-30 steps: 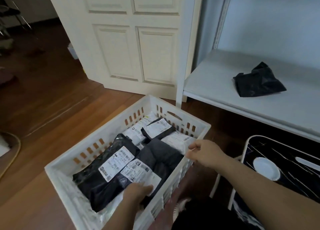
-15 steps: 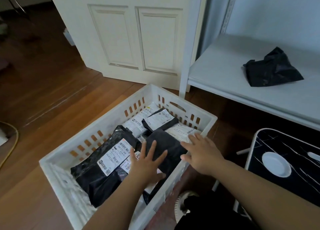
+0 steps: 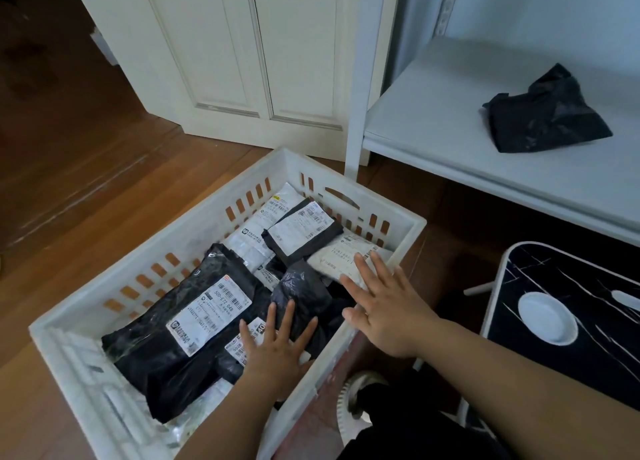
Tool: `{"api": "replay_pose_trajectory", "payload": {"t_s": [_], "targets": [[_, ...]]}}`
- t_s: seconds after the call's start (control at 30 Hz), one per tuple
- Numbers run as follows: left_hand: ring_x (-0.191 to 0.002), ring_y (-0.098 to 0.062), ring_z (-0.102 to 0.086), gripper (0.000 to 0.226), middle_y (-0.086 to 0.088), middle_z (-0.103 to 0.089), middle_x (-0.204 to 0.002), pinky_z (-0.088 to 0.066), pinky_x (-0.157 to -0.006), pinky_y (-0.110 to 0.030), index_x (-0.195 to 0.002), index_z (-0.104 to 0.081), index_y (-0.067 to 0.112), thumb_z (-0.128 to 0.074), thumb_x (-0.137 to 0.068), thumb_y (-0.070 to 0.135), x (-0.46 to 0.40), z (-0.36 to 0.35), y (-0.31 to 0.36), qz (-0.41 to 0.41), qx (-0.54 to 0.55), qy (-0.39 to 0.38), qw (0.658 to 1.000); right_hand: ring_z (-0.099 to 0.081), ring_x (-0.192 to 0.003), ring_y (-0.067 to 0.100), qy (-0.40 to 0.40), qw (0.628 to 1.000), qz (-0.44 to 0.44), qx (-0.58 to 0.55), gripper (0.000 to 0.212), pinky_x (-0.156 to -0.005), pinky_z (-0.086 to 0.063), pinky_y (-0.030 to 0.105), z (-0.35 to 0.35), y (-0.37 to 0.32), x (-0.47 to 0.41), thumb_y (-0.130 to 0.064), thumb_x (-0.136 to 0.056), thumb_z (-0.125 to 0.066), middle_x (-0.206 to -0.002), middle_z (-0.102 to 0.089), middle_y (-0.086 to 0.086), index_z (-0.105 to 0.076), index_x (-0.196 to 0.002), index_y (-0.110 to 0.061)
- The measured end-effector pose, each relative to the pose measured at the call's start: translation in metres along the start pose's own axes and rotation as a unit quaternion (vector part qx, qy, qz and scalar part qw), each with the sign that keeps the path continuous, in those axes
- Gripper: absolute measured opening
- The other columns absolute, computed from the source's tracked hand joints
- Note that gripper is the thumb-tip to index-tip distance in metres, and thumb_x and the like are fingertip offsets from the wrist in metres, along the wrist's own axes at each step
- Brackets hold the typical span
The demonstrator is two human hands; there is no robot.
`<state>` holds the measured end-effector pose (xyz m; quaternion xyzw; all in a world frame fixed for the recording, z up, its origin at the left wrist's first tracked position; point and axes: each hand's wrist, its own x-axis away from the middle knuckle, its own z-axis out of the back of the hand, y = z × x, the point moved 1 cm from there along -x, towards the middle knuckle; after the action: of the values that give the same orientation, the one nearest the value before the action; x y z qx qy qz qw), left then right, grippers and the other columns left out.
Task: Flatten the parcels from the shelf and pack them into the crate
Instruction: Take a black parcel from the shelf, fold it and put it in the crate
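A white slatted crate (image 3: 65, 349) stands on the wooden floor, holding several black and white labelled parcels. My left hand (image 3: 277, 349) lies flat with spread fingers on a black parcel (image 3: 301, 297) near the crate's front side. My right hand (image 3: 388, 307), fingers straight, rests over the crate's right rim, its fingertips on a white parcel (image 3: 341, 262). A large black parcel with a white label (image 3: 194, 321) fills the crate's left part. One crumpled black parcel (image 3: 547, 113) lies alone on the white shelf (image 3: 433, 137) at the right.
A white panelled door (image 3: 242, 54) stands behind the crate. A black tray-like stand with a white dish (image 3: 547, 321) sits under the shelf at the right. A shoe (image 3: 356, 404) shows beside the crate's near corner. Wooden floor extends to the left.
My left hand went from gripping the parcel's near end to lying flat on it. My right hand opened from a loose fist and moved onto the white parcel. The view shifted closer.
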<state>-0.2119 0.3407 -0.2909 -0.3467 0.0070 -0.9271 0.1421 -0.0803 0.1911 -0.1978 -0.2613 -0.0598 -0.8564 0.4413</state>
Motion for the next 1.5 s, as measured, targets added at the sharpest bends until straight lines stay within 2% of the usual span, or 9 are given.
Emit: {"api": "replay_pose_trajectory", "payload": {"t_s": [0.17,0.3,0.43,0.57,0.7,0.77,1.03,1.27,1.5], "targets": [[-0.138,-0.031,0.035,0.061,0.001,0.045,-0.144,0.009,-0.105,-0.072,-0.142,0.022,0.049,-0.014,-0.095,0.063,0.011,0.022,-0.001,0.0,0.021,0.01,1.0,0.035,-0.14,0.02,0.012,1.0,-0.004,-0.011,0.064,-0.118,0.014,0.046,0.006,0.0,0.005,-0.053,-0.101,-0.015,-0.156,0.029,0.001,0.012,-0.152,-0.026],[-0.137,-0.028,0.034,0.094,0.002,0.043,-0.146,0.01,-0.111,-0.065,-0.142,0.019,0.051,0.027,-0.054,0.082,0.019,0.061,-0.002,0.0,0.051,0.093,0.994,0.02,-0.146,0.019,0.04,0.998,-0.036,-0.04,0.064,-0.119,0.005,0.044,0.017,0.013,0.028,-0.048,-0.103,-0.02,-0.161,0.017,0.003,0.008,-0.154,-0.022],[-0.14,-0.03,0.031,0.068,-0.001,0.038,-0.149,0.008,-0.115,-0.06,-0.146,0.016,0.045,-0.002,-0.086,0.071,0.025,0.119,0.017,-0.012,0.078,0.18,0.98,0.017,-0.147,0.017,0.066,0.987,-0.109,-0.095,0.067,-0.119,0.002,0.044,0.031,0.05,0.061,-0.052,-0.102,-0.024,-0.161,0.014,-0.001,0.002,-0.155,-0.021],[-0.144,-0.03,0.024,0.103,-0.003,0.028,-0.156,0.005,-0.116,-0.053,-0.148,0.013,0.042,0.034,-0.054,0.08,0.025,0.179,0.065,-0.07,0.069,0.246,0.964,0.016,-0.148,0.019,0.11,0.972,-0.183,-0.093,0.069,-0.119,0.0,0.043,0.047,0.105,0.091,-0.055,-0.1,-0.028,-0.162,0.013,0.003,-0.005,-0.155,-0.019],[-0.149,-0.026,0.003,0.068,-0.009,0.006,-0.161,-0.008,-0.12,-0.042,-0.152,-0.015,0.027,-0.016,-0.094,0.063,0.016,0.233,0.13,-0.128,0.111,0.261,0.95,0.014,-0.148,0.023,0.156,0.952,-0.243,-0.104,0.069,-0.12,-0.003,0.043,0.061,0.167,0.125,-0.055,-0.1,-0.029,-0.162,0.01,0.007,-0.011,-0.155,-0.017],[-0.149,-0.024,-0.002,0.061,-0.008,0.001,-0.162,-0.01,-0.119,-0.038,-0.151,-0.023,0.024,-0.028,-0.099,0.055,0.006,0.258,0.164,-0.161,0.124,0.281,0.938,0.013,-0.148,0.023,0.178,0.941,-0.27,-0.096,0.068,-0.12,-0.004,0.043,0.064,0.2,0.14,-0.054,-0.1,-0.03,-0.162,0.009,0.007,-0.012,-0.155,-0.018],[-0.148,-0.025,-0.004,0.052,-0.009,0.006,-0.161,-0.016,-0.119,-0.04,-0.15,-0.026,0.029,-0.027,-0.102,0.047,-0.046,0.329,0.249,-0.218,0.06,0.306,0.925,-0.008,-0.147,0.024,0.171,0.929,-0.317,-0.083,0.061,-0.118,-0.013,0.04,0.064,0.279,0.158,-0.051,-0.099,-0.037,-0.159,-0.014,0.007,-0.024,-0.148,-0.018],[-0.148,-0.032,-0.001,0.056,-0.013,0.007,-0.161,-0.011,-0.118,-0.05,-0.15,-0.023,0.031,-0.022,-0.099,0.054,-0.1,0.346,0.273,-0.154,0.039,0.259,0.953,-0.006,-0.149,0.025,0.182,0.933,-0.304,-0.068,0.068,-0.121,-0.008,0.037,0.051,0.297,0.149,-0.05,-0.1,-0.035,-0.162,-0.006,0.011,-0.012,-0.154,-0.016],[-0.141,-0.026,-0.027,0.056,-0.006,-0.015,-0.16,-0.028,-0.113,-0.04,-0.149,-0.025,0.013,-0.023,-0.102,0.043,-0.09,0.336,0.273,-0.149,0.013,0.333,0.931,0.0,-0.149,0.025,0.166,0.94,-0.29,-0.067,0.071,-0.121,-0.007,0.039,0.05,0.299,0.154,-0.052,-0.1,-0.033,-0.162,0.001,0.012,-0.007,-0.155,-0.015]]}}
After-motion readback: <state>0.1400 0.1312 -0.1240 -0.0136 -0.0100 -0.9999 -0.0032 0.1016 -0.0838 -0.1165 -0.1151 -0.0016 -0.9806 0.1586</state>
